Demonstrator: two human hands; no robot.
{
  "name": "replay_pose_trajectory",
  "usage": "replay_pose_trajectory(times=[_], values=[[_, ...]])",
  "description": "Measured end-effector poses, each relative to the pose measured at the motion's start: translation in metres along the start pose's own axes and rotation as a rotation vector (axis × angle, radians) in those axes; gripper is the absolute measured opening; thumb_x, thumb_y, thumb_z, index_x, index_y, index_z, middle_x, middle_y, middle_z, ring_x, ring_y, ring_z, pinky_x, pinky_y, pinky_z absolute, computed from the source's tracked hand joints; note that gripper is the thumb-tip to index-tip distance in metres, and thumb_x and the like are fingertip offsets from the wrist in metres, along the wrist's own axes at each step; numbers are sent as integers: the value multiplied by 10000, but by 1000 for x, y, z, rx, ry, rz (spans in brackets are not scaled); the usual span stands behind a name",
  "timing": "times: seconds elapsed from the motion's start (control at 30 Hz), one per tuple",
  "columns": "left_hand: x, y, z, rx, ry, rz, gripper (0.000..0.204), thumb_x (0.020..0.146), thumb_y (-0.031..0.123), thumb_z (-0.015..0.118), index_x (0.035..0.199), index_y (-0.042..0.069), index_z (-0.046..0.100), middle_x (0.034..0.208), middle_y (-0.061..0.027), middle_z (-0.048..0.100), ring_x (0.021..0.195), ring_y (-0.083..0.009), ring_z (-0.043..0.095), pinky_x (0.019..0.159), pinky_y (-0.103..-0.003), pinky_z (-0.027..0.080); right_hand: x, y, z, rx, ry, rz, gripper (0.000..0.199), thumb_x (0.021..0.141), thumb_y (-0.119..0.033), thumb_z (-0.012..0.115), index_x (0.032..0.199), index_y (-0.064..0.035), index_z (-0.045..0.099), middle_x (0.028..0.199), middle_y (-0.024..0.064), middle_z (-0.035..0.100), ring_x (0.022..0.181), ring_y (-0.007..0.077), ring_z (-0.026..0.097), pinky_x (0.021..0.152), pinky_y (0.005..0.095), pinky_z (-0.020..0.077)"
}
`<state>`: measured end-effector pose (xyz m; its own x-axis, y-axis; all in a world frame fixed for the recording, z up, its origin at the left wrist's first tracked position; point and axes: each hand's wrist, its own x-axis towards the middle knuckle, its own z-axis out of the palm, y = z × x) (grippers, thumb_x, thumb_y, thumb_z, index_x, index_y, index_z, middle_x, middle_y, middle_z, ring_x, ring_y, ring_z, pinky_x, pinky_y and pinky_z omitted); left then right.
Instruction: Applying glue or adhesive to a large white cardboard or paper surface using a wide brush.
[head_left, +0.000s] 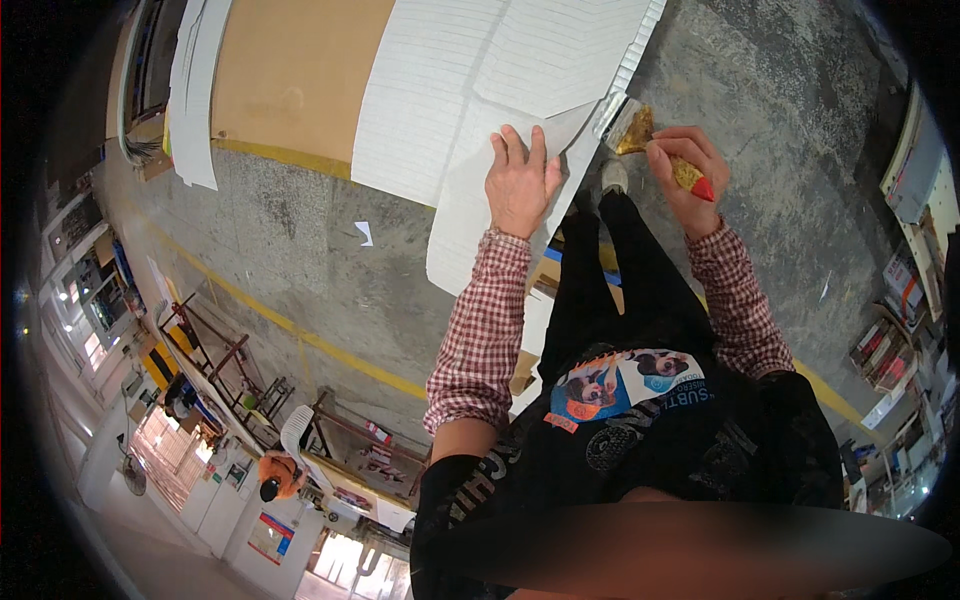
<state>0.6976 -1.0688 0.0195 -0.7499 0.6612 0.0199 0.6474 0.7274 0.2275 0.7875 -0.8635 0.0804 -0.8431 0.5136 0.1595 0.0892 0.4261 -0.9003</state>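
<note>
- The left hand [522, 180] lies flat and open, fingers spread, palm down on a loose white sheet [478, 225] whose long axis runs from near the person's legs up toward the larger panel above.
- The right hand [688, 170] is closed around a paintbrush [655, 150], gripping the wooden handle with its red tip pointing down and right; the bristles point up and left.
- The brush's golden bristles and metal ferrule sit just beside the upper right corner of the sheet, so the sheet lies to the left of the right hand and the brush's axis slants toward that edge.
- The left hand rests on the sheet itself; the right hand is off it, over the floor.
- Above, a big white ribbed panel [470, 90] with fine parallel lines overlaps a tan cardboard board [290, 70]; it looks like corrugated plastic, though the fisheye bend makes that uncertain.
- The concrete floor [300, 240] is grey, rough and speckled, crossed by a yellow painted line [300, 330].
- Both forearms wear red-and-white checked sleeves [480, 330].
</note>
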Motion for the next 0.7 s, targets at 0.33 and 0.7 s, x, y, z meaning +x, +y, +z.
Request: replay_pose_trajectory(times=[0.33, 0.7], values=[[-54, -9, 5, -160, -30, -104, 792, 781, 498, 602, 1359, 25, 337, 1403, -341, 183, 1305, -488, 177, 1036, -524, 240, -73, -25, 11, -25, -61, -13, 98, 763, -85, 696, 766, -6, 638, 818, 96, 622, 731, 183, 610, 637, 281, 486], [-96, -41, -6, -93, -63, 152, 618, 820, 386, 550, 1280, -12, 442, 1319, -337, 339, 1230, -473, 335, 984, -466, 351, -85, -27, 41, -112, -11, -164, 83, 753, -52, 688, 786, -3, 630, 821, 102, 624, 728, 192, 620, 634, 280, 492]])
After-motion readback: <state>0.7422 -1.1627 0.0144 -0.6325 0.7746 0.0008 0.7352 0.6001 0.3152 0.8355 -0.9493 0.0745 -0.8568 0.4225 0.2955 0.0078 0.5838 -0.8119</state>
